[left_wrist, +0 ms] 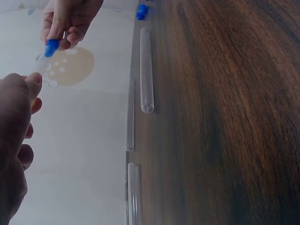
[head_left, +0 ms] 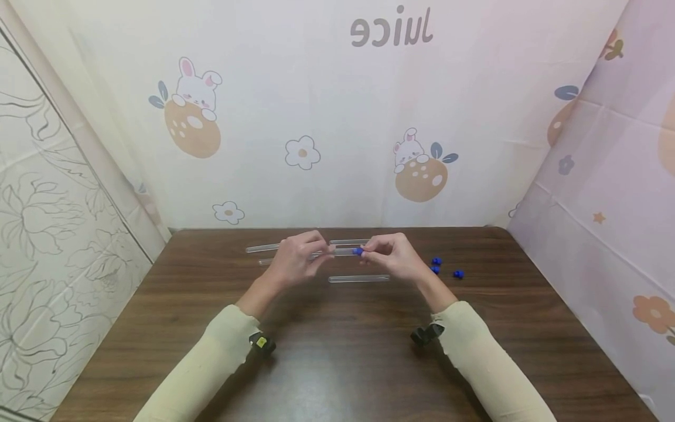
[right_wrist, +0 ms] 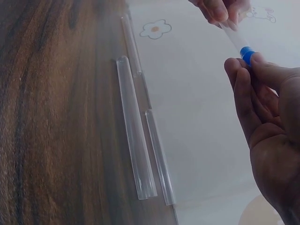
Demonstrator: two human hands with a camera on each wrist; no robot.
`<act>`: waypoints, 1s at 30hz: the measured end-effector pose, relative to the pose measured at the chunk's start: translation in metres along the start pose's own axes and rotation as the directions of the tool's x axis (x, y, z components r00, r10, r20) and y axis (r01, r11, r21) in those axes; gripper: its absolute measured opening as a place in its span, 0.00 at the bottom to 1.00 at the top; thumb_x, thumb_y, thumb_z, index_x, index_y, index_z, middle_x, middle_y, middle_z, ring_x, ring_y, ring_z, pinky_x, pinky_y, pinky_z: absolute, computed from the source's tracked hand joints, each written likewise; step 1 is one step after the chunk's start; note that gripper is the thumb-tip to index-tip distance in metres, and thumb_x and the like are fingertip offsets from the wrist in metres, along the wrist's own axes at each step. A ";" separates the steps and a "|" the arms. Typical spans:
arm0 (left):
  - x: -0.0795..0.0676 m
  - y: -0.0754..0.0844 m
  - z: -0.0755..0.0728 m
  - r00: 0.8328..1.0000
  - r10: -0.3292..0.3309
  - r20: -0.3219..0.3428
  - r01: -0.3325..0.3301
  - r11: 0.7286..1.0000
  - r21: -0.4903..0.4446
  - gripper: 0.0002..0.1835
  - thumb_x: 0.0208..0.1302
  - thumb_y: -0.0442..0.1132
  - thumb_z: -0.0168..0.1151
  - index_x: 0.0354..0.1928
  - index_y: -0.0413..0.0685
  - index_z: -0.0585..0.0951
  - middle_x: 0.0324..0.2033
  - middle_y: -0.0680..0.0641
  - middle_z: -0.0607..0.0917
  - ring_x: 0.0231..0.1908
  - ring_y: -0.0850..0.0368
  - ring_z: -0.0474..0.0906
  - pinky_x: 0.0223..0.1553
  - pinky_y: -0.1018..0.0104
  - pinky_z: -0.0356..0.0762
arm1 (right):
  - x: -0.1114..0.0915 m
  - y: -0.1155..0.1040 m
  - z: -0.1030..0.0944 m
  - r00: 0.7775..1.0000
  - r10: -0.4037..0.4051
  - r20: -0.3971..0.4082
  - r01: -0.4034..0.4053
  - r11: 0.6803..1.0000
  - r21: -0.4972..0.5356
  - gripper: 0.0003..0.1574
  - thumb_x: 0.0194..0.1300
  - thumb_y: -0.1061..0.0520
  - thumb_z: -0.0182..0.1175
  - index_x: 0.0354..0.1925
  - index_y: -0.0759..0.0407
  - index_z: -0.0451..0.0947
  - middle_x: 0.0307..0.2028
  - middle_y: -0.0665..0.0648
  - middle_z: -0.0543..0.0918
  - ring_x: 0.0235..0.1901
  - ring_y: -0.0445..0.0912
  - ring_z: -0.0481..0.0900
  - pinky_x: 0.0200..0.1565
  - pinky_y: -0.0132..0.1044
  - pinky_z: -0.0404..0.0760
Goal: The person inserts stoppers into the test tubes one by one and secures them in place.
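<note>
My left hand (head_left: 296, 258) pinches a clear test tube (head_left: 344, 252) between thumb and fingers, above the table. Thumb and fingertips of my right hand (head_left: 396, 256) pinch a blue stopper (head_left: 358, 251) at the tube's right end. In the right wrist view, the stopper's lighter blue ring (right_wrist: 244, 49) meets the mouth of the tube (right_wrist: 232, 35). How deep it sits cannot be told. The left wrist view shows the same stopper (left_wrist: 51, 47) in line with the tube, which slants between both hands.
Several clear tubes lie on the brown wooden table (head_left: 337, 340), among them a near one (head_left: 358, 279), a back one (head_left: 348, 242) and a left one (head_left: 262, 248). Right of my right hand lie three blue stoppers (head_left: 459, 274). A printed curtain (head_left: 316, 105) hangs behind the table.
</note>
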State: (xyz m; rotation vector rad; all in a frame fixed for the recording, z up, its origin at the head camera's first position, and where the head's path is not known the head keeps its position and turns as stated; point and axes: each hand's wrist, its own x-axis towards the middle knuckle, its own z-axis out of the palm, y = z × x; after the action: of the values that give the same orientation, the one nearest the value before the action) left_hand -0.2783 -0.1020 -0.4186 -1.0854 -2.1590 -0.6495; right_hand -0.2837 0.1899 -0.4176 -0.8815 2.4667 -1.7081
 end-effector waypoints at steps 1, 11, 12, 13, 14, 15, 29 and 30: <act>0.000 0.000 0.000 1.000 0.002 -0.002 -0.002 1.000 0.003 0.06 0.66 0.38 0.83 0.37 0.48 0.92 0.32 0.51 0.89 0.27 0.57 0.85 0.28 0.66 0.83 | 0.000 0.000 0.000 1.000 0.002 -0.001 -0.002 1.000 -0.001 0.06 0.75 0.70 0.69 0.46 0.72 0.91 0.43 0.77 0.92 0.40 0.55 0.98 0.49 0.48 0.97; 0.000 -0.002 0.001 1.000 0.015 -0.028 -0.014 1.000 0.020 0.05 0.66 0.39 0.83 0.37 0.48 0.93 0.32 0.51 0.90 0.29 0.57 0.87 0.30 0.65 0.85 | 0.002 0.001 0.003 1.000 0.015 -0.027 -0.015 1.000 -0.014 0.06 0.75 0.70 0.69 0.47 0.73 0.91 0.43 0.75 0.94 0.42 0.63 0.97 0.52 0.58 0.95; 0.000 -0.002 0.001 0.999 0.017 -0.030 -0.016 1.000 0.021 0.05 0.66 0.39 0.83 0.37 0.48 0.93 0.32 0.51 0.90 0.29 0.57 0.87 0.30 0.65 0.85 | 0.002 0.001 0.003 1.000 0.014 -0.027 -0.015 1.000 -0.014 0.06 0.75 0.70 0.70 0.47 0.73 0.91 0.43 0.75 0.94 0.42 0.63 0.97 0.52 0.59 0.94; 0.000 -0.002 0.001 0.999 0.018 -0.031 -0.017 1.000 0.022 0.05 0.66 0.39 0.83 0.37 0.48 0.93 0.32 0.51 0.90 0.29 0.57 0.87 0.30 0.65 0.85 | 0.002 0.000 0.003 1.000 0.015 -0.027 -0.015 1.000 -0.011 0.06 0.75 0.70 0.70 0.47 0.73 0.91 0.43 0.75 0.94 0.42 0.63 0.97 0.52 0.59 0.94; 0.000 -0.001 0.000 0.999 0.016 -0.031 -0.016 1.000 0.023 0.05 0.66 0.39 0.83 0.37 0.48 0.93 0.32 0.51 0.90 0.30 0.57 0.87 0.30 0.65 0.85 | 0.002 0.000 0.003 1.000 0.015 -0.027 -0.015 1.000 -0.012 0.06 0.75 0.70 0.70 0.47 0.73 0.91 0.43 0.75 0.94 0.42 0.63 0.97 0.52 0.58 0.94; 0.000 -0.001 0.000 0.999 0.016 -0.031 -0.015 1.000 0.021 0.05 0.66 0.39 0.83 0.37 0.48 0.93 0.32 0.51 0.90 0.30 0.57 0.87 0.29 0.65 0.85 | 0.002 0.000 0.002 0.999 0.014 -0.028 -0.015 1.000 -0.017 0.06 0.75 0.70 0.70 0.47 0.73 0.91 0.43 0.75 0.94 0.42 0.62 0.97 0.52 0.56 0.95; 0.000 -0.001 0.002 1.000 -0.015 -0.012 0.014 0.999 -0.037 0.05 0.66 0.38 0.83 0.38 0.48 0.93 0.33 0.50 0.91 0.31 0.54 0.89 0.32 0.63 0.88 | 0.003 -0.004 -0.003 0.999 0.036 0.012 -0.035 0.998 -0.058 0.06 0.76 0.69 0.69 0.46 0.69 0.92 0.43 0.71 0.95 0.43 0.56 0.97 0.51 0.34 0.94; -0.001 -0.001 0.002 1.000 -0.013 -0.012 0.013 0.999 -0.037 0.05 0.66 0.38 0.83 0.37 0.48 0.93 0.33 0.50 0.91 0.31 0.54 0.89 0.32 0.63 0.88 | 0.003 -0.003 -0.003 0.999 0.038 0.018 -0.037 0.998 -0.058 0.06 0.77 0.69 0.69 0.46 0.69 0.92 0.43 0.70 0.95 0.43 0.56 0.98 0.51 0.34 0.94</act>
State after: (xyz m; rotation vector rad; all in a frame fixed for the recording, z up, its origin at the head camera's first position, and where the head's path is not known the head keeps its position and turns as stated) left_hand -0.2798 -0.1017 -0.4206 -1.0845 -2.1531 -0.7025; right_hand -0.2856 0.1900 -0.4128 -0.8469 2.5159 -1.6167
